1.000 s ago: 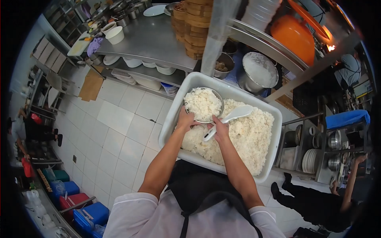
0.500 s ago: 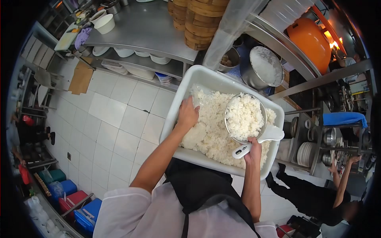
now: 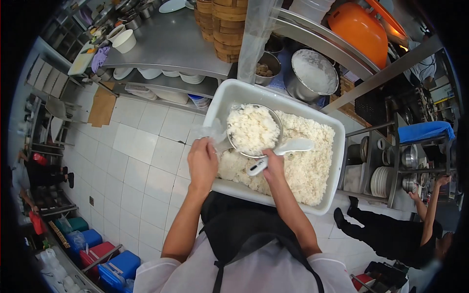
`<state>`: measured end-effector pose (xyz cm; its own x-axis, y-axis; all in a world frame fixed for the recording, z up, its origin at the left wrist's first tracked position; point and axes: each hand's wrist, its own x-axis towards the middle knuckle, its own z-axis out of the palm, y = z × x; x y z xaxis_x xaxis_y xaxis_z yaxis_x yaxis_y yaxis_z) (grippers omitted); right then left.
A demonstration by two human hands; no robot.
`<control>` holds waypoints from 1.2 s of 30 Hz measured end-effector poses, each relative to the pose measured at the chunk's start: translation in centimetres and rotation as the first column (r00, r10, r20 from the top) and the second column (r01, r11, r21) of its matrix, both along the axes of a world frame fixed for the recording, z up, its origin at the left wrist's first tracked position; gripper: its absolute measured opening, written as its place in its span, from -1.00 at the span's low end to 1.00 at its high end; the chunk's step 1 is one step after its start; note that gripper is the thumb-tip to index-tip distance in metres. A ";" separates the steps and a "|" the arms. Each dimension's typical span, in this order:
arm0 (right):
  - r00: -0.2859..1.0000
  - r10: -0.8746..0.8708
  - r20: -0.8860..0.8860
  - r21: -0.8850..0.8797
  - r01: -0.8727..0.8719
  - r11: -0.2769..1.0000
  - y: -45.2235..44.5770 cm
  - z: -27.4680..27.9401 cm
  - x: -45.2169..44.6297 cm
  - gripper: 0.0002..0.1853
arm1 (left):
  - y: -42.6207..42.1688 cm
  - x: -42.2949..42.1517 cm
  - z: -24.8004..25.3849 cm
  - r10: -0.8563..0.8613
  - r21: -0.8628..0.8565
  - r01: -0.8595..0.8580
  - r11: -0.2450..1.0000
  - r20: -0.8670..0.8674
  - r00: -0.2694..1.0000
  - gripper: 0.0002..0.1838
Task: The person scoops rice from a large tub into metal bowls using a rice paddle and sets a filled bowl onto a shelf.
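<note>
A large white plastic tub (image 3: 337, 146) full of cooked rice (image 3: 308, 161) lies before me. My right hand (image 3: 274, 165) grips the rim of a round metal bowl (image 3: 279, 131) heaped with rice, together with a white rice paddle (image 3: 298, 145). The paddle's blade points right, above the rice in the tub. My left hand (image 3: 202, 158), fingers closed, pinches a clear plastic bag (image 3: 211, 133) at the tub's left edge. The bag's far side is close to the bowl; whether they touch I cannot tell.
Behind the tub stand a large metal pot (image 3: 312, 78) and a smaller pot (image 3: 267, 68). A steel counter (image 3: 171, 44) carries bamboo steamers (image 3: 228, 29) and a white container (image 3: 124, 41). A co-worker in black (image 3: 391, 239) is at the right. Coolers (image 3: 119, 266) line the lower left.
My right hand has carried the bowl of rice and paddle leftward across the tub. My left hand has drawn back from the rice and now holds the plastic bag at the tub's edge.
</note>
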<state>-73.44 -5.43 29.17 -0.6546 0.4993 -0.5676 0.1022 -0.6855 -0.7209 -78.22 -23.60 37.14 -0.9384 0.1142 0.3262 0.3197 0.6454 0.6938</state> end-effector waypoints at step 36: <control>0.797 0.412 0.441 0.557 -0.603 0.571 7.8 8.4 13.9 -0.71 | 1.7 1.0 2.9 -0.109 -0.514 0.206 0.832 0.213 0.971 -0.73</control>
